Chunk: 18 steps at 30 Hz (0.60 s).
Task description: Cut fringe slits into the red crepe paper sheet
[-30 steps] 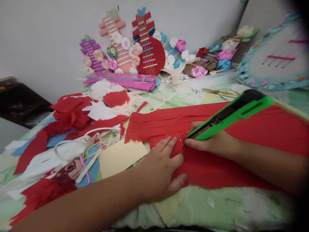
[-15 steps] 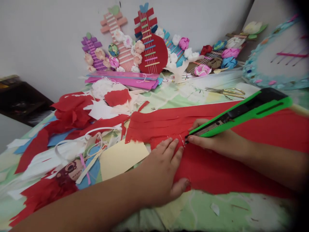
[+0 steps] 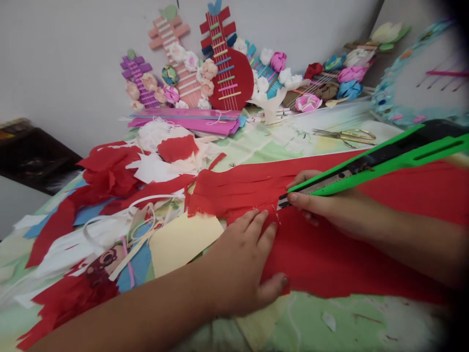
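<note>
A large red paper sheet [image 3: 311, 259] lies across the table, with torn or cut folds along its left part. My left hand [image 3: 245, 264] rests flat on its left edge, fingers spread and pressing down. In my right hand [image 3: 322, 203] is a green and black utility knife [image 3: 377, 164], its blade out and slanting down to the left. The blade tip sits at or just over the red paper, near short pale slits, a little right of my left fingertips. A cream card [image 3: 183, 244] lies left of my left hand.
Red scraps [image 3: 110, 171], white paper pieces and strips heap on the left. Golden scissors [image 3: 346, 137] lie behind the red sheet. Paper instruments, including a red one [image 3: 232, 80], lean against the wall. Purple sheets [image 3: 190, 120] lie before them. A patterned cloth covers the table.
My right hand has lifted the knife slightly up and drawn it back, so more blade shows by the slits. My left hand stays flat in nearly the same place.
</note>
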Available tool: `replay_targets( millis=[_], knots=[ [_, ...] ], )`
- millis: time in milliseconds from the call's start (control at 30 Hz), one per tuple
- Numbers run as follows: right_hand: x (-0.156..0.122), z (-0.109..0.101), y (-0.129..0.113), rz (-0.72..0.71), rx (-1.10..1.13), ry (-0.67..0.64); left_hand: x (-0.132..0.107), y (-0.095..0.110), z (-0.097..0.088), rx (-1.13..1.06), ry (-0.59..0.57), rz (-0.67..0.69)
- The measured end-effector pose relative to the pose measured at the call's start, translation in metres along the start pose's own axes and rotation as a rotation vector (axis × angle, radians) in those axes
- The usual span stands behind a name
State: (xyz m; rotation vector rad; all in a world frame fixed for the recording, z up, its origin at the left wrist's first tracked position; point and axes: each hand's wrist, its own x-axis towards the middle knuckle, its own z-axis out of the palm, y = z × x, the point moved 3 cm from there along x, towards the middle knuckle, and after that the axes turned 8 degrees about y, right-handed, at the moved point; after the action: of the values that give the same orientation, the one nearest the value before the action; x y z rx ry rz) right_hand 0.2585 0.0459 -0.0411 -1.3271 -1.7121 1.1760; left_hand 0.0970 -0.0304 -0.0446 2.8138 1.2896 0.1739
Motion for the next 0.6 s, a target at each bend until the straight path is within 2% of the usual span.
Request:
replay_targets(
  millis=[233, 400, 600],
  knots=[
    [0.009, 0.005, -0.011, -0.051, -0.072, -0.031, 0.003, -0.001, -0.001, 0.032, -0.012, 0.015],
    [0.002, 0.006, -0.007, -0.012, -0.14, -0.057, 0.003, -0.002, 0.0, 0.025, 0.007, 0.018],
    [-0.007, 0.008, -0.005, -0.171, -0.256, -0.033, 0.001, -0.001, 0.002, 0.013, 0.063, 0.035]
  ],
)
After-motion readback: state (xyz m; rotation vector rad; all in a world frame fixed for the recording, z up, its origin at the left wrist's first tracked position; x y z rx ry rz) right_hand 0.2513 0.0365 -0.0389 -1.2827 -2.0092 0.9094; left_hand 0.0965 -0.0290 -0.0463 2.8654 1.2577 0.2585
